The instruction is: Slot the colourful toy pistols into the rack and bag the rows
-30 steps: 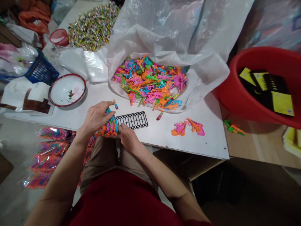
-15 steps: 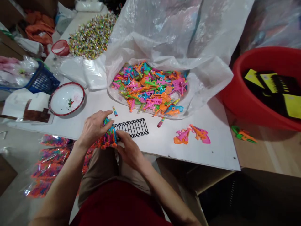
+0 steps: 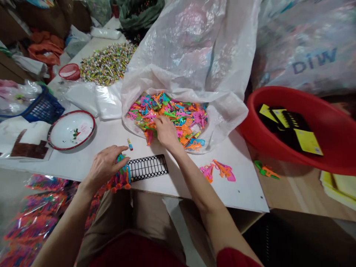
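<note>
Fingers bent over the left end of a black plastic rack [image 3: 150, 167], my left hand [image 3: 104, 165] holds a row of colourful plastic toys [image 3: 122, 174] standing in it near the table edge. The rack's right part shows bare slots. My right hand [image 3: 166, 131] reaches into the front of a white sack [image 3: 228, 118] full of bright plastic toys [image 3: 178, 107]. Its fingertips are among the toys, and whether they grip one is hidden. A small coloured tube [image 3: 129, 144] lies behind my left hand.
Loose toys [image 3: 225, 170] lie on the table's right part. A red tub [image 3: 278, 148] with black racks and yellow cards stands at the right. An enamel bowl [image 3: 71, 129], blue basket [image 3: 46, 105] and candy-like pile [image 3: 107, 63] are left. Bagged toys [image 3: 36, 222] lie below.
My right hand has left the rack and moved up into the toys in the sack. My left hand remains on the toys in the rack. The view has shifted to the right.
</note>
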{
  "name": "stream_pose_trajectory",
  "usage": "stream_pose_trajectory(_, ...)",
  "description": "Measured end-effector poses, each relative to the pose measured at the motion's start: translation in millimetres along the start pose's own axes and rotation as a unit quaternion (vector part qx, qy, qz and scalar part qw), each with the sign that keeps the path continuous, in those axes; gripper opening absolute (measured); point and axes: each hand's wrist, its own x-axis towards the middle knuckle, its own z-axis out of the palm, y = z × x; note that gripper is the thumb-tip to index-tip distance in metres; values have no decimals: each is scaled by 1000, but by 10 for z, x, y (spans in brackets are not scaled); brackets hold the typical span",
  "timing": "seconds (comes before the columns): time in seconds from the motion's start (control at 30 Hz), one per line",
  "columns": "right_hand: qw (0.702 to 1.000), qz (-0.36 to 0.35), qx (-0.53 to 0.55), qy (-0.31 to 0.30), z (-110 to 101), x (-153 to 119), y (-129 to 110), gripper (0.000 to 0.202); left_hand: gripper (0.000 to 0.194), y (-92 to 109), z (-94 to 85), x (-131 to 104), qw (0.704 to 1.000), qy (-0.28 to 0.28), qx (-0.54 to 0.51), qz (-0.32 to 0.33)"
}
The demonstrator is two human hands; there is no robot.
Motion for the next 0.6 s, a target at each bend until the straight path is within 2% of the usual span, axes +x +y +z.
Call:
stream_pose_trajectory(0.07, 995, 12, -96, -9, -79, 331, 49, 34, 30, -4, 0, 3, 1000, -2, -2, -3)
stream_pose_trajectory(0.13, 990, 8, -140, -24, -119, 417, 11, 33, 30, -10, 3, 7, 1000, -6, -5, -6)
stream_pose_trajectory(0.23, 988, -26, -148, -32, -52, 110, -134, 32, 30, -23, 7, 10, 1000, -5, -9, 3)
stream_pose_trajectory(0.33, 985, -77, -123, -98, 132, -409, -283, 29, 32, -34, -3, 14, 1000, 4, -12, 10)
stream_pose_trajectory(0.43, 987, -55, -41, -145, 206, -753, -323, 29, 33, -40, -22, 25, 1000, -6, -23, 16)
stream_pose_trajectory(0.53, 987, -33, 38, -153, 101, -790, -252, 43, 35, -44, -33, 33, 999, -16, -28, 19)
stream_pose_trajectory(0.6, 987, -30, 21, -159, 46, -689, -197, 45, 35, -45, -33, 33, 999, -17, -30, 12)
